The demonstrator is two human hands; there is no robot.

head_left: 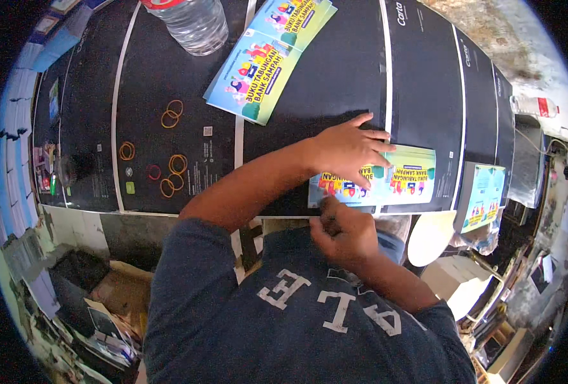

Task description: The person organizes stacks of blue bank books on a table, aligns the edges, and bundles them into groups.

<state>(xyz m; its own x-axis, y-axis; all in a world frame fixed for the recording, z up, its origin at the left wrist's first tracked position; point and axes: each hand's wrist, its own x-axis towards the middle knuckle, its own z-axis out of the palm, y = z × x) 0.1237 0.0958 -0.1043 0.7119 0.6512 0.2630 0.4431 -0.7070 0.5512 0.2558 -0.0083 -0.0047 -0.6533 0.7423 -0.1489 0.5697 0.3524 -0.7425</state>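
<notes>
A small stack of printed booklets (pixel 418 174) in light blue, yellow and green lies at the table's near edge. Across it spreads my left hand (pixel 354 152), fingers apart, pressing flat on the covers. At the stack's near left corner is my right hand (pixel 347 233), its fingers curled in and slightly blurred. Something dark shows at those fingers, but I cannot make out what they hold. Farther off, a fanned pile of matching booklets (pixel 249 80) rests on the black table covering (pixel 322 83).
Several rubber bands (pixel 178 164) lie to the left. A large clear water bottle (pixel 197 29) stands at the far side. More booklets (pixel 485 195) sit at the right edge, near a white round seat (pixel 430 240). Tall paper stacks (pixel 18 173) line the left.
</notes>
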